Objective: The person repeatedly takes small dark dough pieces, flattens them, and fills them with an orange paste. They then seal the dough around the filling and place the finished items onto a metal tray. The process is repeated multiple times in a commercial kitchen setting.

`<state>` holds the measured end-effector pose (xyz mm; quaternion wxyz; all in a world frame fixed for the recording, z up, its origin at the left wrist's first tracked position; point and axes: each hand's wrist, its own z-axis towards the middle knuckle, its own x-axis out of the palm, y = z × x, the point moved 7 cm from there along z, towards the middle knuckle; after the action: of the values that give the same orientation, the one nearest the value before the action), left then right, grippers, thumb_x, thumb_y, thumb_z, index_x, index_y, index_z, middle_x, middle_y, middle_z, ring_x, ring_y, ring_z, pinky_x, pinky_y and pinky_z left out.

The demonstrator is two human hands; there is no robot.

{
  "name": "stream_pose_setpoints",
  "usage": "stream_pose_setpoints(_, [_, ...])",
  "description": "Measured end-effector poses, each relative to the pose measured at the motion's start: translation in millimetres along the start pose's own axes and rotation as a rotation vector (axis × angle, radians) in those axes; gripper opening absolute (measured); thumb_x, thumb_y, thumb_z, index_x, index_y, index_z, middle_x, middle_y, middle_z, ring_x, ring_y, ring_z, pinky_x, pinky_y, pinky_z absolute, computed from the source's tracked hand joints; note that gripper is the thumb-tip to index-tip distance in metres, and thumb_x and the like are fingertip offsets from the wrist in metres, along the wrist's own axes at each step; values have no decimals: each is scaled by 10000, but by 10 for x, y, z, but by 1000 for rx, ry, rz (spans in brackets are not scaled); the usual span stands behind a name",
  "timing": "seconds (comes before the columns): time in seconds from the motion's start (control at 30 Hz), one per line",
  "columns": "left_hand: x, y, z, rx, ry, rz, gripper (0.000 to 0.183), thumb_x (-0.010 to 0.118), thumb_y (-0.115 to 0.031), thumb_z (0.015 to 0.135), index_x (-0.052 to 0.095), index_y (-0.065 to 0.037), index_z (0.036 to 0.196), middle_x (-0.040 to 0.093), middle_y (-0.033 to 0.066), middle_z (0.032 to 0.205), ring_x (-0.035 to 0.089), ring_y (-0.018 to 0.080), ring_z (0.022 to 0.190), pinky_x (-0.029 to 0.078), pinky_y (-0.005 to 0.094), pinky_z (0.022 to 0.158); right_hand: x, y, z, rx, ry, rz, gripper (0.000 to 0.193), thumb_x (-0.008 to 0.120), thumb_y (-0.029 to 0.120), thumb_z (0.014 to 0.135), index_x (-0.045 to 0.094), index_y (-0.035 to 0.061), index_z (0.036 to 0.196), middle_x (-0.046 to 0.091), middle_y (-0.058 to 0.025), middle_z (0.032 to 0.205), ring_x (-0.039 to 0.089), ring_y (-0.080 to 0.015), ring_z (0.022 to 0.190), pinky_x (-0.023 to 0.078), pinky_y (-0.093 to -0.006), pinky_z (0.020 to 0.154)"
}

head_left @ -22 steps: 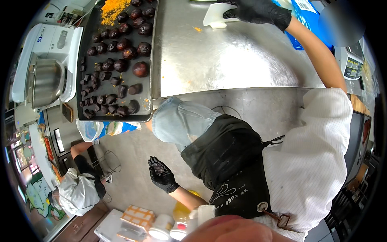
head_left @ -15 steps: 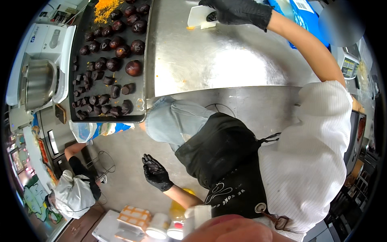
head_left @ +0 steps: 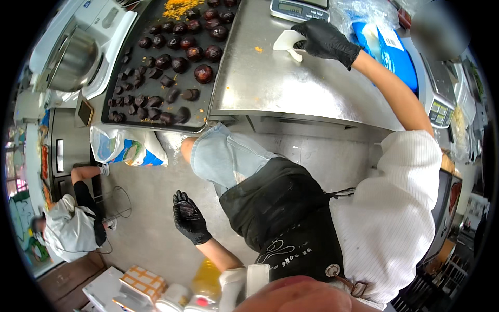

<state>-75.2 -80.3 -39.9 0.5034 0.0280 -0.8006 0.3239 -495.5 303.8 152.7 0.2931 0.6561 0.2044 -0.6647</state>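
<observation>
My right hand (head_left: 327, 42), in a black glove, is closed around a white plastic scraper (head_left: 287, 40) just over the metal worktop (head_left: 270, 86). A bit of pale material seems to cling to the scraper's lower edge. Orange-yellow crumbs (head_left: 258, 49) lie on the steel to its left. Away from the table, my left hand (head_left: 190, 218), also black-gloved, hangs over the floor, palm up and fingers stretched, with nothing in it. Dark round balls (head_left: 203, 74) and smaller dark chunks (head_left: 154, 101) cover a black baking tray (head_left: 200, 120) on the left.
An orange-yellow crumb heap (head_left: 182, 9) sits at the tray's far end. Beyond my right hand stands a digital scale (head_left: 299, 10), with a blue package (head_left: 395, 65) to the right. A stand mixer (head_left: 78, 52) is at far left. Another person (head_left: 73, 229) sits or crouches at lower left.
The whole view has shifted, bringing the scale into sight. My right hand, still gripping the scraper, shows lower and farther right. My left hand stays open.
</observation>
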Motion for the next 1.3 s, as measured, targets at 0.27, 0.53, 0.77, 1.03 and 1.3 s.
stream_pose_setpoints(0.27, [74,51,-15,-39,16,94,517,421,-231,957,344,25,1399,378,178,1450,350,278,1351,306,388,1103,-394,-13,-187,106,-270,206,329,711,212,803,657,-13,1037,665,-215,923,651,-309,833,500,-374,754])
stream_pose_setpoints(0.53, [35,154,-36,-54,-63,38,500,385,-201,954,349,38,1393,399,184,1433,387,286,1323,319,381,1089,-529,-540,-983,238,-461,-48,457,774,170,720,622,41,1131,648,-166,1042,624,-312,952,484,-373,852])
stream_pose_setpoints(0.77, [419,484,12,-202,42,-8,529,406,-169,926,324,57,1398,354,211,1451,366,339,1325,328,430,1076,-102,382,-445,111,-248,281,485,808,292,734,613,51,1106,644,-137,946,634,-265,840,506,-339,782])
stream_pose_setpoints(1.03, [545,828,-24,-344,116,-43,583,465,-212,879,342,59,1381,371,228,1431,369,373,1314,326,431,1071,80,331,-135,115,9,456,151,689,102,804,661,38,937,664,-89,821,632,-164,742,504,-308,714])
stream_pose_setpoints(1.3, [467,869,40,-412,140,-91,536,432,-181,920,327,19,1406,336,200,1468,363,330,1335,346,436,1074,-5,639,-210,-424,-18,252,183,678,33,820,657,49,1001,666,-60,1006,641,-168,894,527,-307,785])
